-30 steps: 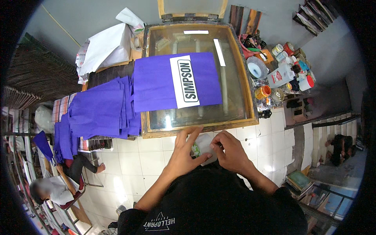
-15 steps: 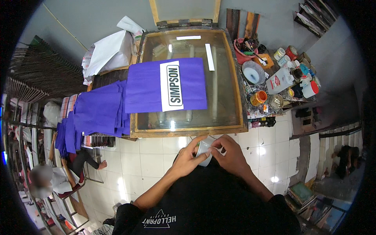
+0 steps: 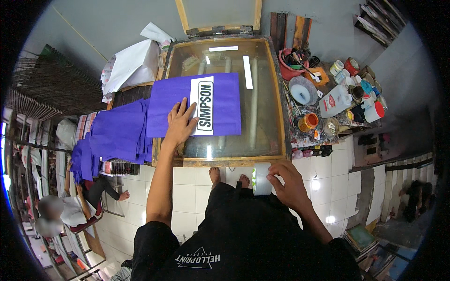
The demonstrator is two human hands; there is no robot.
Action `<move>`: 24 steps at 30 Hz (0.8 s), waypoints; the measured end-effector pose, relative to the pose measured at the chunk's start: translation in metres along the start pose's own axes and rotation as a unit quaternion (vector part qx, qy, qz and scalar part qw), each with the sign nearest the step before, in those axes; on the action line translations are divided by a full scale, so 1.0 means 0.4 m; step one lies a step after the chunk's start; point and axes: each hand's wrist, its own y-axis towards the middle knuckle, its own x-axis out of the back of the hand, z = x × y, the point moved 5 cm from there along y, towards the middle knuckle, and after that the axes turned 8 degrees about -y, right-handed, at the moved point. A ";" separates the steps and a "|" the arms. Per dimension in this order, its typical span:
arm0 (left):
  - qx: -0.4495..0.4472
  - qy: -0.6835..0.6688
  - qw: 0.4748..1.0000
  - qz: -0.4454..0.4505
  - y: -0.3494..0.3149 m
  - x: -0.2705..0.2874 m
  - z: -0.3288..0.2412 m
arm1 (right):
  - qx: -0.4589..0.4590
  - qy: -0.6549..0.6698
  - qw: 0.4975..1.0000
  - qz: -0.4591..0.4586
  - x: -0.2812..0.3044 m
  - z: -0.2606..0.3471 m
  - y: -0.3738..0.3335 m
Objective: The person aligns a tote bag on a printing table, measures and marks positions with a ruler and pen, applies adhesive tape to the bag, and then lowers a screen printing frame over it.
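Note:
My left hand (image 3: 179,122) lies flat with fingers spread on a purple fabric piece (image 3: 164,98). Its fingertips reach onto a white strip (image 3: 195,88) bearing a dark framed print, set across the fabric. Beneath is a glass-topped table (image 3: 272,119) with a wooden frame. Just off the table's front edge, my right hand (image 3: 287,183) pinches the side of a wide translucent tape roll (image 3: 262,180) with a green-patterned core. Two narrow white strips, one upright (image 3: 248,72) and one crosswise (image 3: 223,48), lie on the glass.
More purple fabric pieces (image 3: 119,129) are stacked at the left, beside a white paper pile (image 3: 133,68). At the right, a cluttered bench holds an orange jar (image 3: 308,122), a white jug (image 3: 335,100) and a grey bowl (image 3: 303,91). A person (image 3: 77,213) sits at the far left.
My left hand has left the tape roll and come forward onto the purple fabric and printed strip. My right hand has moved slightly right, keeping the roll.

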 end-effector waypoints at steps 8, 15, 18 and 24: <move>-0.002 0.011 1.000 0.010 0.028 0.006 -0.047 | -0.041 0.013 0.999 0.007 -0.004 -0.003 0.027; -0.002 -0.008 1.000 -0.022 0.041 -0.007 -0.066 | -0.033 0.007 0.999 0.006 -0.023 0.016 0.058; -0.001 -0.025 0.999 -0.029 0.047 -0.012 -0.068 | -0.028 0.012 1.000 0.009 -0.031 0.022 0.066; -0.003 -0.033 0.999 -0.033 0.044 -0.012 -0.068 | -0.032 -0.005 0.999 0.018 -0.032 0.040 0.074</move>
